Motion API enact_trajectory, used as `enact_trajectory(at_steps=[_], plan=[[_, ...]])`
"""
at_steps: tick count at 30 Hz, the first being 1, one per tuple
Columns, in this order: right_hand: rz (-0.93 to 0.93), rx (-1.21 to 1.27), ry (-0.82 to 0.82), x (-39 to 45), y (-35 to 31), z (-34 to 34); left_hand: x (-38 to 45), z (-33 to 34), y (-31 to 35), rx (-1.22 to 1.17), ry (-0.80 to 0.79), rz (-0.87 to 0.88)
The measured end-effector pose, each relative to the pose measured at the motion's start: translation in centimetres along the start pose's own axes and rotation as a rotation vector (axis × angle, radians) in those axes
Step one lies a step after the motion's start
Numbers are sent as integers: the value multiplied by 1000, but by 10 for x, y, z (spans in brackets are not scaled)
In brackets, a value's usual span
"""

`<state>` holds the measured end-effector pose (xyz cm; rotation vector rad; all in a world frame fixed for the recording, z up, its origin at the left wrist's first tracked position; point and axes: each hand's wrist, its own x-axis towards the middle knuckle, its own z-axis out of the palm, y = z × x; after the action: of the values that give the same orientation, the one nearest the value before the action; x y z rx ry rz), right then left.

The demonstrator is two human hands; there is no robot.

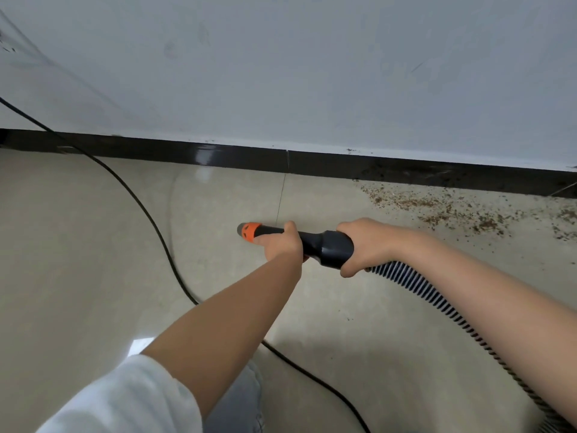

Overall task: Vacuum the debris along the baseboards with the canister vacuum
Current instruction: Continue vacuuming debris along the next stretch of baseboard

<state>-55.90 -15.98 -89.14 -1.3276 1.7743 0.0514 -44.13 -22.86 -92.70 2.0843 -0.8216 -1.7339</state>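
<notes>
A pale wall [312,64] fills the far side, with a dark baseboard [343,165] running along its foot above the tiled floor [78,245]. A ribbed vacuum hose [437,304] runs in from the near right; the right hand [367,245] grasps its black cuff, and the left hand [282,242] is curled round the nozzle [249,231], whose orange tip points left. The debris [452,210] lies scattered by the baseboard at far right, well apart from the tip and behind it. A black power cord [150,220] crosses the floor on the left. Swinging the nozzle right too low could scatter the crumbs rather than lift them, and the cord could snag a foot.
</notes>
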Motion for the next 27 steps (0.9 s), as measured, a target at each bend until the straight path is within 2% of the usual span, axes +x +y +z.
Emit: enact_trajectory(at_steps=[9, 12, 19, 27], plan=[[243, 120, 166, -66, 69, 10, -26, 82, -17, 298, -343, 109], [328, 185, 248, -85, 86, 23, -38, 107, -31, 374, -403, 170], [406, 199, 319, -87, 89, 32, -36, 129, -43, 433, -357, 289], [356, 100, 315, -50, 61, 35, 6, 113, -29, 386, -349, 378]])
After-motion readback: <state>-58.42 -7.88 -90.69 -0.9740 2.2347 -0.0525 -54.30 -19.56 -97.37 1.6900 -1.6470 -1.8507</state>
